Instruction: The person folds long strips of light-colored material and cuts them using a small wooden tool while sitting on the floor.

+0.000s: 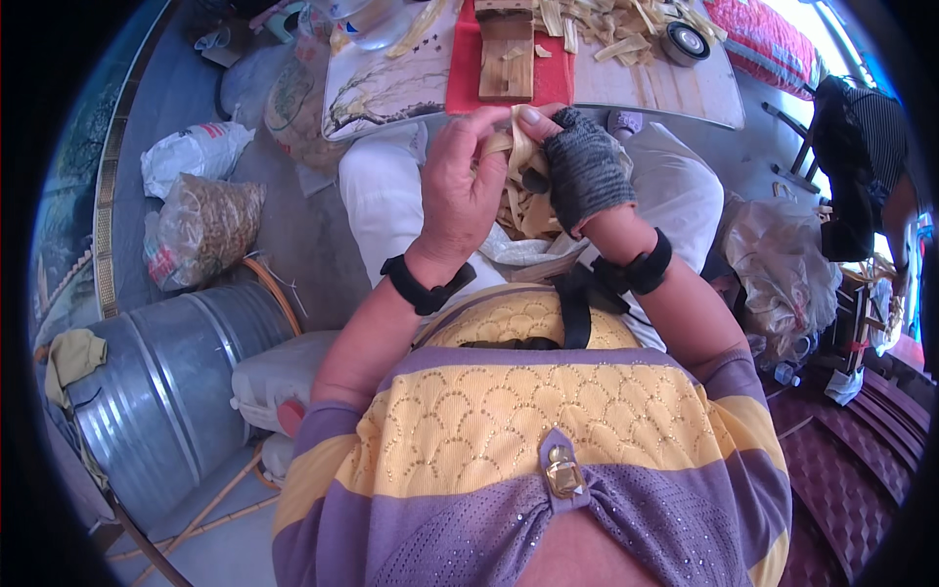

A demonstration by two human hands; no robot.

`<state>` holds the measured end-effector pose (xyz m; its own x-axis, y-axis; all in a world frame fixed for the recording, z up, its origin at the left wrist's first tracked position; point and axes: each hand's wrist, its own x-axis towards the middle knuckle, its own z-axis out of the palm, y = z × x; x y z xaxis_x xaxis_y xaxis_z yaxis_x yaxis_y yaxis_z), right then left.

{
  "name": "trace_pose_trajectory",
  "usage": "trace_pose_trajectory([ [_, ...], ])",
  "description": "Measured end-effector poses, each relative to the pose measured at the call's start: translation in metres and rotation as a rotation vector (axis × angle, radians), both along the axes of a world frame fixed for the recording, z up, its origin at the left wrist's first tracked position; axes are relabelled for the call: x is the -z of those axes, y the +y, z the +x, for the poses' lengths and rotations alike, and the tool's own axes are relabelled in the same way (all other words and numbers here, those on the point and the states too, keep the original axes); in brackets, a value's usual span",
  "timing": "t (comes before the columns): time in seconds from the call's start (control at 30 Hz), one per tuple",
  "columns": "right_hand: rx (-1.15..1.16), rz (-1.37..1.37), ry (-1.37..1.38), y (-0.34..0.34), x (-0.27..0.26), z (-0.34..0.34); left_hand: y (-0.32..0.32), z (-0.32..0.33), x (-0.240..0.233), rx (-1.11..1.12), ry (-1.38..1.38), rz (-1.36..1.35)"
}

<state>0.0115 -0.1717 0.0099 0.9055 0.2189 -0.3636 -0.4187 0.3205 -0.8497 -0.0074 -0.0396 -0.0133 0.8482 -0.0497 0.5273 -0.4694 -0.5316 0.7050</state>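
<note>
Both of my hands meet over my lap, just below the table's near edge. My left hand point(462, 183), bare, pinches a pale, flat plant-like strip point(519, 132) between thumb and fingers. The same strip is gripped by my right hand point(590, 165), which wears a grey knitted fingerless glove, its bare thumb pressing on it. Under the hands, more pale strips or peelings point(524, 213) lie in a white bag point(506, 246) between my knees. A small dark object shows beside the glove; what it is, I cannot tell. On the table, a wooden block point(506, 73) rests on red cloth point(462, 66).
A heap of pale strips point(609, 22) and a round black-rimmed object point(686, 44) lie on the table point(389, 95). Filled plastic bags point(213, 227) and a metal drum point(176, 381) stand at left. At right are a plastic bag point(785, 249) and a dark chair-like frame point(799, 147).
</note>
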Motion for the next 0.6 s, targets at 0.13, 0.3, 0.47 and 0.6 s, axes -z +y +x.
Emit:
trace_pose_trajectory([
  [0.13, -0.137, 0.123, -0.022, 0.003, 0.013, 0.003, 0.000, 0.002, 0.001, -0.031, -0.227, -0.018],
  [0.3, -0.056, -0.624, -0.977, 0.003, 0.008, -0.013, 0.008, 0.004, 0.001, -0.017, -0.258, 0.083],
  [0.47, -0.124, -0.967, -1.123, -0.002, 0.008, -0.012, 0.005, -0.004, -0.001, 0.147, 0.277, -0.421],
  [0.6, -0.091, -0.791, -1.229, -0.010, 0.009, -0.002, 0.006, -0.006, -0.003, 0.353, 0.665, -0.937],
])
